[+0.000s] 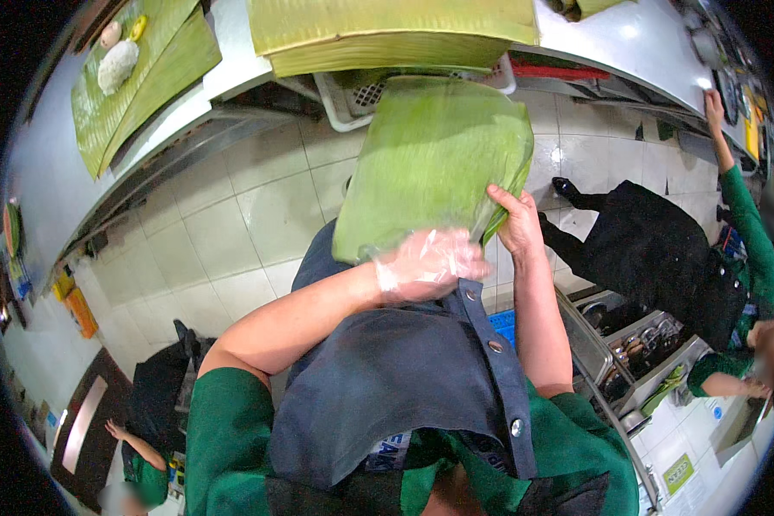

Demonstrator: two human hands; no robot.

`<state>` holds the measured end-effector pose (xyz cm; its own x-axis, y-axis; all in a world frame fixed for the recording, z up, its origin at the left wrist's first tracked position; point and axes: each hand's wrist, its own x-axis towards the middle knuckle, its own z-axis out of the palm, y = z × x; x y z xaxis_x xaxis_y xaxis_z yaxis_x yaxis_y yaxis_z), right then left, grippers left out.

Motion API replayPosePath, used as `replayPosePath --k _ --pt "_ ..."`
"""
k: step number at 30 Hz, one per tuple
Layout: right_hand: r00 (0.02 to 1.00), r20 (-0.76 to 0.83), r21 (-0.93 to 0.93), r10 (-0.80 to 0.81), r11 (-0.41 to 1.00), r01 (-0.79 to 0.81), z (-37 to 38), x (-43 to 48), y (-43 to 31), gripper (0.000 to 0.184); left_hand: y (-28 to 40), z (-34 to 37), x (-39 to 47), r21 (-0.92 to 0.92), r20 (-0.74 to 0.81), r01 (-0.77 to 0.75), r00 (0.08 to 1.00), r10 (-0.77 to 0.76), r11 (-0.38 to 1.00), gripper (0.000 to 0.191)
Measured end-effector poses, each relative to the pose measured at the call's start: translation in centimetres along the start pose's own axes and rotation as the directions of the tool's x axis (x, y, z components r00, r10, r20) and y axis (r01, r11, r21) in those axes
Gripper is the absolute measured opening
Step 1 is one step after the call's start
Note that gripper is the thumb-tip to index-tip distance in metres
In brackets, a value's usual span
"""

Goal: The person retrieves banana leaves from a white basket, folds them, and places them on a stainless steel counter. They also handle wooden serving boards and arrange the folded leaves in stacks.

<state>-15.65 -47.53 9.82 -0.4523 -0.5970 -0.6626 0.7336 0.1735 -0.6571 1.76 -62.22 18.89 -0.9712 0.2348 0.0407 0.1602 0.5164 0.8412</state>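
Note:
A sheaf of cut green banana leaf point(435, 168) hangs before my apron, its layers showing along the right edge. That edge is gripped by my bare right hand point(519, 219), thumb on the upper face and fingers behind. My left hand point(432, 264), in a clear plastic glove, lies across the leaf's near edge. Motion blurs its fingers, so whether they grip the leaf is unclear. Beyond, more banana leaves point(393, 32) lie stacked on the metal worktable point(232, 71), overhanging its front edge.
On the left, a banana leaf point(161, 84) bears a mound of white rice point(118, 67), an egg point(111, 34) and a yellow slice point(138, 28). Under the table edge is a white plastic crate point(345, 119). Co-workers stand at right and lower left. A utensil rack point(645, 348) stands behind my right arm.

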Motion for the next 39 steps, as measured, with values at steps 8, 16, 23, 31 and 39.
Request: replayPosePath --k 8,16,23,31,39 --pt "0.983 0.168 -0.169 -0.069 0.981 0.098 0.5 -8.3 -11.3 0.048 -2.8 -13.4 3.0 0.206 -0.593 0.103 0.804 0.041 0.973 0.103" --pt "0.915 0.344 -0.209 -0.212 0.933 0.295 4.6 -10.4 -17.2 0.070 -1.0 -19.0 6.4 -0.458 -0.315 0.088 0.914 -0.254 0.885 0.103" --pt "0.896 0.337 -0.153 -0.290 0.922 0.356 6.9 -12.5 -19.4 0.049 1.9 -23.0 6.2 -0.503 -0.263 0.039 0.945 -0.195 0.864 0.064" --pt "0.858 0.345 -0.533 -0.380 0.673 0.512 6.7 -11.7 -20.4 0.034 2.0 -23.7 3.6 -0.383 -0.523 0.188 0.763 -0.380 0.904 0.050" --pt "0.913 0.133 -0.467 -0.386 0.788 0.402 7.7 -11.0 -21.8 0.018 -2.2 -23.3 0.6 -0.599 -0.500 0.116 0.719 -0.483 0.793 0.038"
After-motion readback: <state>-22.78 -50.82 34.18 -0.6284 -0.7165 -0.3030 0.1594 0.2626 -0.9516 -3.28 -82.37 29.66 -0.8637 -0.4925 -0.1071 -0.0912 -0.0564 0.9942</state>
